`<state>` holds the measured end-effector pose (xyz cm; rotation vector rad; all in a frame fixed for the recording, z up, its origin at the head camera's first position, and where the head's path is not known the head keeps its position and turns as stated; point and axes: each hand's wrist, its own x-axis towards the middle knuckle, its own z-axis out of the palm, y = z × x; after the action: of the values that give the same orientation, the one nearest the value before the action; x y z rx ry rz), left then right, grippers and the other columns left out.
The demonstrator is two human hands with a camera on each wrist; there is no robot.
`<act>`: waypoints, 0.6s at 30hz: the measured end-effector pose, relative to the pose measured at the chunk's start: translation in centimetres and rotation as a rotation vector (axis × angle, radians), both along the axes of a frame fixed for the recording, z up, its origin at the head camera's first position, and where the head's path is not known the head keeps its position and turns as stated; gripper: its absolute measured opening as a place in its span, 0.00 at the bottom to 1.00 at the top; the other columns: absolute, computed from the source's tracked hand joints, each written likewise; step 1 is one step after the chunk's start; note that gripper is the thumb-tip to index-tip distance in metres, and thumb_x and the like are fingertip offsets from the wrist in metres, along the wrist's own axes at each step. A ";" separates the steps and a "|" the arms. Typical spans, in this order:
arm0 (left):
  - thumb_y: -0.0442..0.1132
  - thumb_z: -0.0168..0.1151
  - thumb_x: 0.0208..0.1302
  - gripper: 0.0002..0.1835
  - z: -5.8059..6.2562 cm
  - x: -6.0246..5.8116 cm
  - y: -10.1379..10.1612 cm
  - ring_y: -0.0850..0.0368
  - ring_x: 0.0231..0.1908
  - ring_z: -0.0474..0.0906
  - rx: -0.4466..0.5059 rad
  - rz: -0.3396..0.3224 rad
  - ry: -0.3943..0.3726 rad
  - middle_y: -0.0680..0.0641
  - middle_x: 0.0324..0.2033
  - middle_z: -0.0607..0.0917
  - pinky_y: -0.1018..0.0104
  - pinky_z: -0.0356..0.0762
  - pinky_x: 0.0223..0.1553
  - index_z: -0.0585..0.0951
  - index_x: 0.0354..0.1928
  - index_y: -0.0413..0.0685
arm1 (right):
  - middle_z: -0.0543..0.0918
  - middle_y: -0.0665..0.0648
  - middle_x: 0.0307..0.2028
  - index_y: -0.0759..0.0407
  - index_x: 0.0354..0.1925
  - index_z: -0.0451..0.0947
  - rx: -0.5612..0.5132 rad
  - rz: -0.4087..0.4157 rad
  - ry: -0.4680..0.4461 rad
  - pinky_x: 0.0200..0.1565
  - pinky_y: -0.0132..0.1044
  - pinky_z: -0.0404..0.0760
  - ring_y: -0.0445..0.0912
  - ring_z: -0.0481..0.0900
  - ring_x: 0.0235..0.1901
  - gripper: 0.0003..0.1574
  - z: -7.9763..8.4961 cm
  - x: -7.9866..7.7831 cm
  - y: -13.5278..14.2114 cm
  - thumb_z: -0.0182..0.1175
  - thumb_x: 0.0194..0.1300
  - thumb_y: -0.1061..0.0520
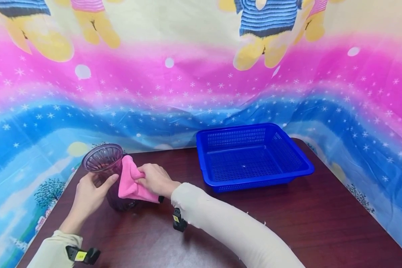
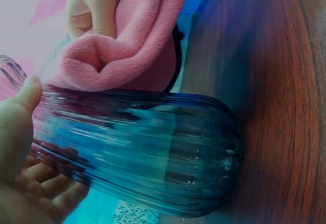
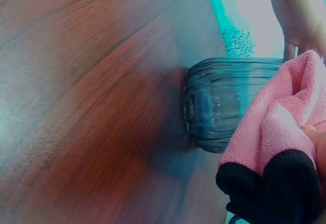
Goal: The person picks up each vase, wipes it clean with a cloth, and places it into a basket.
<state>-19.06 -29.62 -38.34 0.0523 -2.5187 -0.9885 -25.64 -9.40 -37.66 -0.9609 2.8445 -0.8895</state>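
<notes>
A ribbed, purple-tinted glass vase [image 1: 102, 158] with a flared rim stands on the table's left side. My left hand [image 1: 91, 191] grips it below the rim, thumb toward the front and fingers round the far side, as the left wrist view shows [image 2: 30, 158]. Bunched in my right hand [image 1: 155, 178] is a pink cloth [image 1: 130, 182] with a dark edge, lying against the vase's right side. The cloth [image 3: 275, 117] covers part of the glass in the right wrist view, where only the lower vase [image 3: 214, 107] shows. Some right fingers are hidden by the cloth.
A blue perforated plastic basket [image 1: 254, 184] sits toward the back right of the dark wood table [image 1: 321, 223]. Behind the table hangs a colourful printed curtain [image 1: 174, 82]. Black wrist cameras are strapped to both sleeves.
</notes>
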 end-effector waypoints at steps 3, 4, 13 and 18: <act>0.50 0.66 0.67 0.30 0.0 0.0 0.1 0.26 0.54 0.80 0.000 0.001 0.002 0.24 0.53 0.83 0.41 0.78 0.53 0.77 0.59 0.33 | 0.75 0.46 0.23 0.47 0.39 0.85 0.012 -0.002 0.000 0.33 0.28 0.70 0.39 0.73 0.31 0.04 -0.4 0.1 0.1 0.65 0.69 0.50; 0.50 0.66 0.67 0.29 0.0 0.0 0.1 0.26 0.54 0.81 0.000 0.002 0.001 0.24 0.53 0.83 0.41 0.78 0.53 0.77 0.59 0.33 | 0.77 0.46 0.24 0.47 0.41 0.86 0.015 -0.001 -0.002 0.33 0.28 0.70 0.39 0.74 0.31 0.05 -0.5 0.1 0.2 0.65 0.70 0.50; 0.50 0.67 0.67 0.30 0.1 0.0 0.1 0.26 0.54 0.80 0.007 0.003 -0.009 0.24 0.53 0.82 0.63 0.84 0.50 0.76 0.60 0.32 | 0.71 0.46 0.22 0.47 0.37 0.85 0.032 -0.007 -0.002 0.31 0.28 0.70 0.39 0.72 0.29 0.05 -1.6 0.1 0.4 0.66 0.69 0.49; 0.50 0.67 0.66 0.30 0.2 0.0 0.0 0.28 0.54 0.81 0.006 0.011 -0.009 0.25 0.53 0.83 0.71 0.81 0.47 0.77 0.59 0.33 | 0.71 0.46 0.21 0.47 0.38 0.85 0.048 -0.015 -0.008 0.31 0.28 0.69 0.39 0.72 0.29 0.05 -2.1 0.0 0.4 0.66 0.69 0.49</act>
<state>-19.02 -29.61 -38.15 0.0721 -2.5210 -0.9936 -25.64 -9.04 -39.78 -0.9298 2.8563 -0.8199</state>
